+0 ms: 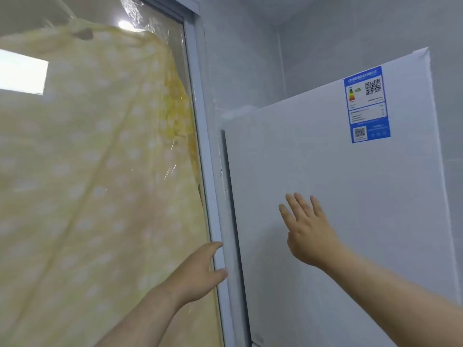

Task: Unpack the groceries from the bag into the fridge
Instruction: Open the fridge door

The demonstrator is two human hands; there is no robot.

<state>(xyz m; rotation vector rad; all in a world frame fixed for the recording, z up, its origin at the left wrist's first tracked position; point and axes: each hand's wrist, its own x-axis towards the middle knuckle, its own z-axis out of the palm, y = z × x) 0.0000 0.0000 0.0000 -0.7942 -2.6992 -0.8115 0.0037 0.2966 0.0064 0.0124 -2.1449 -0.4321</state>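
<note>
- Step, my read: get the fridge door open. It looks closed, so nothing is unpacked yet.
- Bag and groceries: not in view. Can't say where they sit.
- Left hand: just left of the door's left edge, low down. Thumb and forefinger are spread, tips at the white strip beside that edge. Other fingers hidden. Holds nothing I can see.
- Right hand: on the door face or just off it, near the lower middle. Fingers straight and fanned, empty. Contact unclear.
- Dark vertical recess runs down the door's left edge and is likely the pull. Hinge presumably on the far right side.
- To do it well: hook left fingers into that recess, not the strip, and pull out steadily. Lift the right palm off first or it fights the pull.
- Risk: the window frame sits tight against the door's left edge, so there's little finger room. Stand clear of the swing.
- Blue energy label sits at the door's upper right.
- Left of the door: window glass with a yellow white-dotted cloth behind it and loose plastic film at the top.
- Behind and above the door: pale grey tiled wall. No tabletop or floor in frame.
</note>
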